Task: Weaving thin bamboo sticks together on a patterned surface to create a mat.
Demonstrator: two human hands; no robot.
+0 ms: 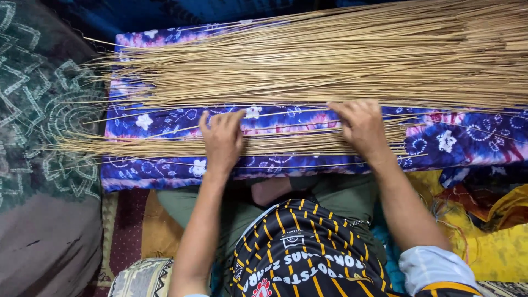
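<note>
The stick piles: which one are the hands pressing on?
The thin, flat row of sticks nearest the person: both the left hand and right hand lie on it. The big heap behind lies untouched.

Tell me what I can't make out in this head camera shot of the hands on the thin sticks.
- Large stick pile: its right end is cut off by the frame edge.
- Small stick bundle: the parts under the left hand and right hand are covered.
- Palms and grip: hidden, only the backs show.
- Tie-dyed cloth: mostly covered by sticks; what lies beneath it is hidden.
</note>
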